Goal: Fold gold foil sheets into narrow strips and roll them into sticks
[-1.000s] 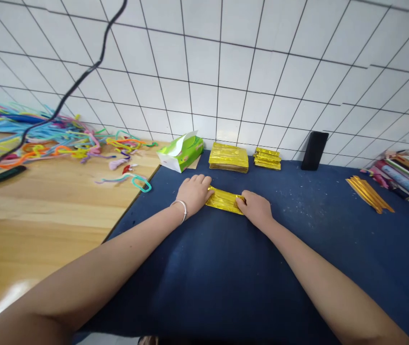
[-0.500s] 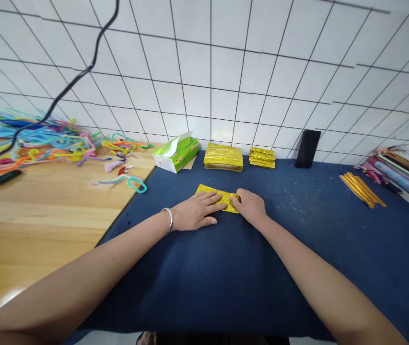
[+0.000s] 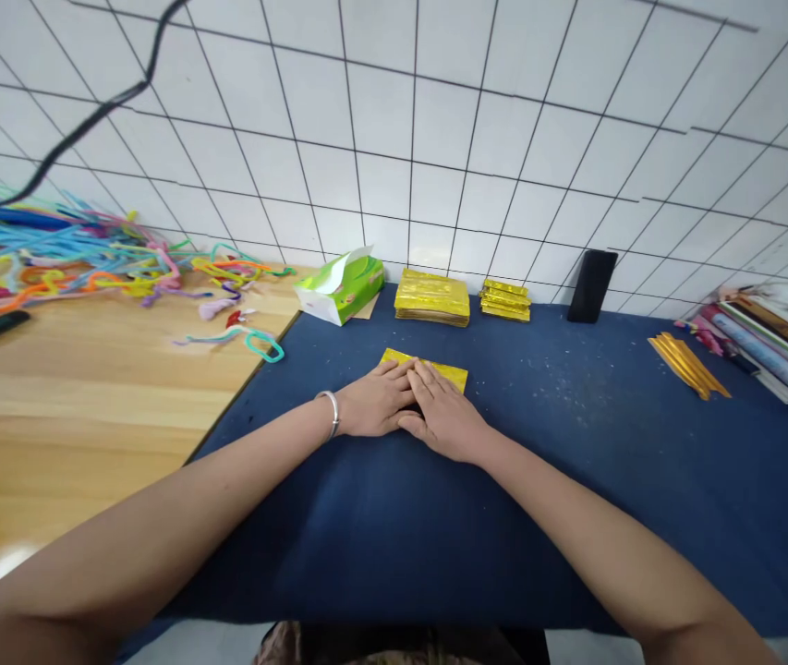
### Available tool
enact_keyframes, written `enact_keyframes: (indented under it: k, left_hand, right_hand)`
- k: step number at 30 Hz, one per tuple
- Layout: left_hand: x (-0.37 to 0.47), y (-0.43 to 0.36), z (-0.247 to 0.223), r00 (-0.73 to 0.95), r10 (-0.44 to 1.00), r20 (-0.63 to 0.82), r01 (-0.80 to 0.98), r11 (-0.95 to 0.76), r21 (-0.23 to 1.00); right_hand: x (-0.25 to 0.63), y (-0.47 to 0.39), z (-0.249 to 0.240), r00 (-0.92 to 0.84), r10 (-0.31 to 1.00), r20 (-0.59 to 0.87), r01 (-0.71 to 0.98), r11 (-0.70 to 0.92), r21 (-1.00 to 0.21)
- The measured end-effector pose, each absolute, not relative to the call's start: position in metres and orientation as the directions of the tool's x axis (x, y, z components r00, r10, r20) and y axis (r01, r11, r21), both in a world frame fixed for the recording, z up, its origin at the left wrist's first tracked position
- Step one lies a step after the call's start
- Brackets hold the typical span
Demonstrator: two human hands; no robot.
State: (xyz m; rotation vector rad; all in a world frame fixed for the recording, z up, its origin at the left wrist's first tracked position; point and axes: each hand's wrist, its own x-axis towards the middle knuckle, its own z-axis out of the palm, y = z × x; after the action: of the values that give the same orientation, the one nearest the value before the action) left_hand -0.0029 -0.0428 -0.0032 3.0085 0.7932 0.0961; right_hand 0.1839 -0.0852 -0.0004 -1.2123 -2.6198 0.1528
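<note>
A sheet of gold foil paper (image 3: 454,376) lies on the dark blue cloth (image 3: 380,526), largely covered by my hands. My left hand (image 3: 376,402), with a silver bangle at its wrist, rests flat across the sheet's left part, fingers stretched out. Flat on the middle of the paper is my right hand (image 3: 447,411), its fingertips meeting those of the left. Behind them stand a stack of gold paper (image 3: 431,297) and a smaller pile of folded gold strips (image 3: 505,300).
A green tissue box (image 3: 342,288) and a black phone (image 3: 591,286) stand near the tiled wall. Tangled colourful pipe cleaners (image 3: 89,254) cover the back of the wooden table (image 3: 89,397). At right lie folded gold strips (image 3: 688,364) and stacked books (image 3: 774,356).
My right hand has let go of the paper's right edge, moved left and flattened onto the sheet beside my left hand. The left hand stays nearly in place.
</note>
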Motion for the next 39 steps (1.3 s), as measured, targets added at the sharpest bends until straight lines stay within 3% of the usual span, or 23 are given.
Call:
enact_keyframes:
  k: [9, 20, 22, 24, 29, 34, 39]
  left_hand:
    - [-0.018, -0.048, -0.002, 0.86, 0.509, 0.048, 0.506, -0.861, 0.057]
    - [-0.043, -0.056, 0.008, 0.766, 0.641, 0.051, 0.635, -0.766, 0.103]
    - [-0.033, -0.047, 0.013, 0.709, 0.7, 0.086, 0.691, -0.713, 0.119]
    - [-0.015, -0.035, 0.015, 0.566, 0.813, 0.137, 0.804, -0.581, 0.123]
    - [0.027, -0.013, -0.002, 0.441, 0.873, 0.209, 0.861, -0.477, 0.175]
    - [0.029, -0.003, -0.027, 0.411, 0.88, 0.239, 0.823, -0.471, 0.317]
    - [0.015, 0.006, -0.039, 0.391, 0.864, 0.317, 0.659, -0.503, 0.559]
  right_hand:
    - [0.192, -0.087, -0.007, -0.584, 0.806, 0.098, 0.791, 0.592, -0.156]
    - [0.192, -0.09, -0.001, -0.581, 0.808, 0.1, 0.796, 0.59, -0.137]
    - [0.189, -0.082, 0.007, -0.542, 0.836, 0.086, 0.812, 0.547, -0.205]
    - [0.183, -0.068, 0.016, -0.384, 0.922, 0.04, 0.856, 0.372, -0.359]
    - [0.159, -0.024, 0.027, -0.164, 0.976, 0.142, 0.848, 0.213, -0.485]
    - [0.127, -0.007, 0.012, -0.01, 0.975, 0.223, 0.734, 0.158, -0.66]
    - [0.119, -0.004, -0.012, 0.087, 0.965, 0.247, 0.585, 0.151, -0.797]
